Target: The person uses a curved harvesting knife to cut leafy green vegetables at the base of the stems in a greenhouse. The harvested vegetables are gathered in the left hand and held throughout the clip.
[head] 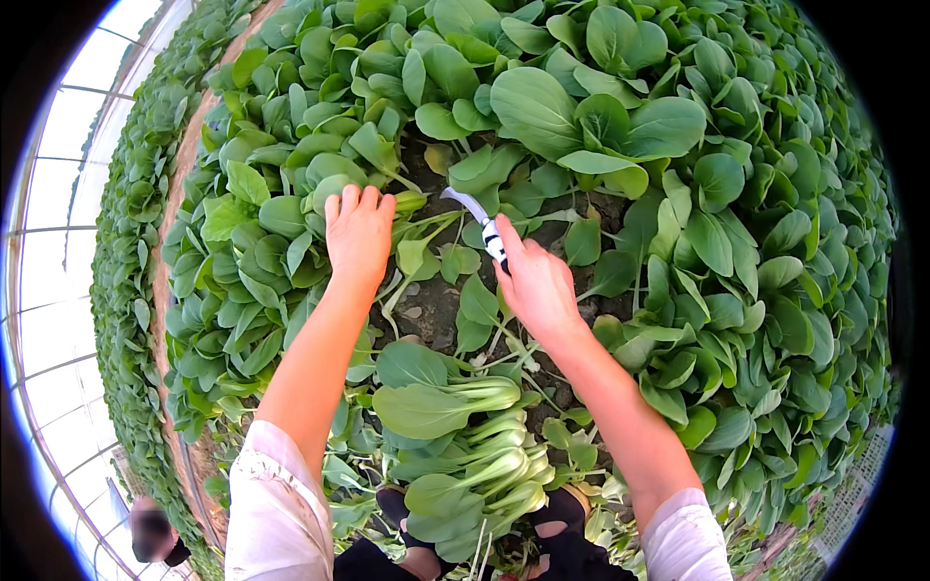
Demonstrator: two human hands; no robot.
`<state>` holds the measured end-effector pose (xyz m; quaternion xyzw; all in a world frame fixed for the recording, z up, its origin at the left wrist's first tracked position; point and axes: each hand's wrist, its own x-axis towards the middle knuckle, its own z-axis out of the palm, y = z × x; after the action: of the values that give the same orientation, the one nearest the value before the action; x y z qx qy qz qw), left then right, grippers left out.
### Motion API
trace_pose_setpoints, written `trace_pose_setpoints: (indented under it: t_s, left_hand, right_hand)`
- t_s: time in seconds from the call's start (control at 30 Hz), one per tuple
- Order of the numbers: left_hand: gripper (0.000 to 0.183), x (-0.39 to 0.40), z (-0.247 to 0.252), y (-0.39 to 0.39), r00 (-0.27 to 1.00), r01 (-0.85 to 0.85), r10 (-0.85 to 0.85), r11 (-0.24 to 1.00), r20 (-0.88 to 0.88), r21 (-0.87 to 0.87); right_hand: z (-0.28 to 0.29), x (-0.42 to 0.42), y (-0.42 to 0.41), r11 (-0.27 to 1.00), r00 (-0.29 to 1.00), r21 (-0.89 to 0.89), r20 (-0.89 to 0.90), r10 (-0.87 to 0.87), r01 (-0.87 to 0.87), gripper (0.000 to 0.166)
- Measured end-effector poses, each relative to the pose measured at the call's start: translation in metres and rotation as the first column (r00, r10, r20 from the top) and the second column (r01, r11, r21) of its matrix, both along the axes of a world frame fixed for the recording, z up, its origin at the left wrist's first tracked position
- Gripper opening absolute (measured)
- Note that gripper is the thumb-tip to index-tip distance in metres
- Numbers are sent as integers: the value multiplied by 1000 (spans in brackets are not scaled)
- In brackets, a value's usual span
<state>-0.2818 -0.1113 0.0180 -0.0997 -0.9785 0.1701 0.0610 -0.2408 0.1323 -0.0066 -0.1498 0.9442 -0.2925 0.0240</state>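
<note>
My left hand (360, 231) is closed around a bok choy plant at the left side of a bare soil patch; the pale green stem base (411, 201) sticks out to the right of my fingers. In my right hand (536, 282) is a small knife with a black-and-white handle (494, 242). Its curved metal blade (466, 201) points up and left, a short distance from that stem base and apart from it. Nearer to me lies a pile of cut bok choy (501, 450), white bases to the right and leaves to the left.
Dense standing bok choy (726, 240) surrounds the soil patch (432, 312) on the left, far and right sides. Loose leaves (476, 312) lie on the soil. A dirt path (173, 240) runs along the left, beside the greenhouse wall (58, 276). Another person (152, 534) is at lower left.
</note>
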Motion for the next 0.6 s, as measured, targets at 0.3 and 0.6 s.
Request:
trace_pose_setpoints:
  t_s: [0.3,0.6]
  left_hand:
    - [27,16,-21,-27,987,62,-40,989,-156,136]
    - [35,11,-27,-35,993,-32,49,988,-110,154]
  right_hand:
    - [-20,-37,-38,999,999,28,16,38,-38,51]
    - [-28,-50,-51,994,994,13,24,108,-108,47]
